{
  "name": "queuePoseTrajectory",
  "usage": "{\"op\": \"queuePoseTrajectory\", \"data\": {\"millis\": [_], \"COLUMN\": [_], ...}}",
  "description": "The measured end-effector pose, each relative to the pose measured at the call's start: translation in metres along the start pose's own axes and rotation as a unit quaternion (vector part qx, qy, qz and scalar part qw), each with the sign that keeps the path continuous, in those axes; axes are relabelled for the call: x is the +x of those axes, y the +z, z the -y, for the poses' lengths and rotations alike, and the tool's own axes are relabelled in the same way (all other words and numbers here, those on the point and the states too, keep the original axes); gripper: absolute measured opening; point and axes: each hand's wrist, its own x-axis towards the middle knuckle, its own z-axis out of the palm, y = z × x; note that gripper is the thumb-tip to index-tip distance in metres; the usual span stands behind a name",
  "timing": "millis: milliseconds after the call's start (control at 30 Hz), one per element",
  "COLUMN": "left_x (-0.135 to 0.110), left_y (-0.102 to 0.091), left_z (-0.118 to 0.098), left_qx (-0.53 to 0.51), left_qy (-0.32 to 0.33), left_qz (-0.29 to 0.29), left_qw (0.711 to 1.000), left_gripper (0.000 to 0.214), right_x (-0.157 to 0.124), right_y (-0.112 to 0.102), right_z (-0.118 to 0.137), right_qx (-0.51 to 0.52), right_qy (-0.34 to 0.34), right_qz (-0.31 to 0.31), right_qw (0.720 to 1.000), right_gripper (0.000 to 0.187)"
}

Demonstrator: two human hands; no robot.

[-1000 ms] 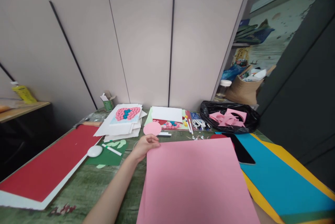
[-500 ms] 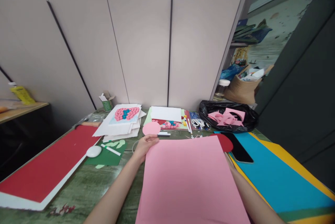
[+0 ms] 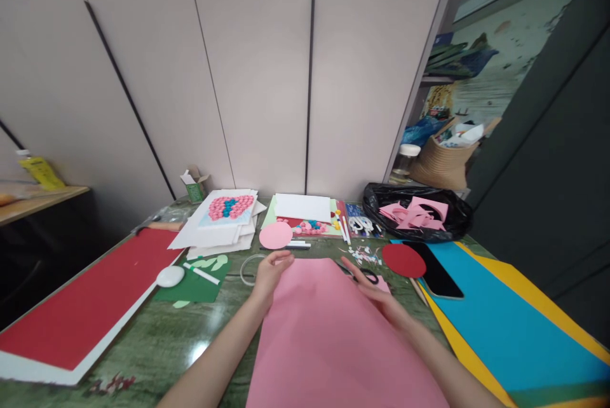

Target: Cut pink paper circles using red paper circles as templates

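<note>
A large sheet of pink paper (image 3: pixel 324 332) is in front of me, its near end running out of view. My left hand (image 3: pixel 272 278) pinches it near the top left corner. Along its right side, the sheet is bent over. My right hand (image 3: pixel 381 300) lies at that right edge, fingers stretched forward and thumb partly hidden. Just beyond those fingers is a pair of black-handled scissors (image 3: pixel 370 276) on the table, with a small pink scrap beside it. A roll of clear tape (image 3: pixel 248 271) is left of my left hand, and a pink paper circle (image 3: pixel 276 236) lies beyond.
To the right are a red circle (image 3: pixel 404 260), a phone (image 3: pixel 436 271) and blue sheets (image 3: pixel 515 312). A black bag (image 3: pixel 457 220) holds pink scraps. Leftward lie a red sheet (image 3: pixel 100 300), a white oval object (image 3: pixel 170 276) and a heart picture (image 3: pixel 231 208). Cabinet doors (image 3: pixel 262 77) stand behind.
The pink sheet has gone from flat and wide to bent in on its right side. My right hand has come inward and into sight, uncovering the scissors, paper bits and red circle.
</note>
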Motion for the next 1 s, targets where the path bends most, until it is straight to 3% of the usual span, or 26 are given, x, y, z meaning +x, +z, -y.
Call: {"op": "queuePoseTrajectory", "data": {"millis": [100,233,400,567,633,700,800,867,1000], "left_x": [-0.003,-0.010,-0.019,-0.032,-0.038,-0.043,-0.051,-0.058,-0.074], "left_y": [0.004,0.011,0.019,0.027,0.032,0.040,0.054,0.062,0.071], "left_z": [0.001,0.005,0.007,-0.007,-0.021,-0.043,-0.086,-0.116,-0.167], "left_qx": [-0.028,-0.058,-0.088,-0.110,-0.113,-0.077,0.033,0.105,0.131], "left_qy": [-0.034,-0.070,-0.081,-0.085,-0.068,-0.006,0.096,0.186,0.281], "left_qz": [0.013,0.034,0.052,0.118,0.146,0.193,0.167,0.123,0.087], "left_qw": [0.999,0.995,0.991,0.983,0.980,0.978,0.981,0.969,0.947], "left_gripper": [0.041,0.042,0.040,0.041,0.043,0.060,0.080,0.073,0.046], "right_x": [0.000,0.001,0.005,0.011,0.016,0.022,0.031,0.033,0.030], "right_y": [0.002,0.008,0.015,0.013,0.016,0.025,0.049,0.069,0.105], "right_z": [-0.008,-0.012,-0.012,-0.011,0.000,0.019,0.057,0.081,0.120], "right_qx": [0.020,0.043,0.022,-0.035,-0.096,-0.171,-0.310,-0.354,-0.356], "right_qy": [0.031,0.026,0.025,0.006,-0.026,-0.096,-0.254,-0.319,-0.398], "right_qz": [-0.016,-0.042,-0.106,-0.178,-0.211,-0.244,-0.306,-0.321,-0.319], "right_qw": [0.999,0.998,0.994,0.983,0.972,0.950,0.864,0.818,0.783], "right_gripper": [0.071,0.071,0.085,0.071,0.065,0.068,0.084,0.091,0.096]}}
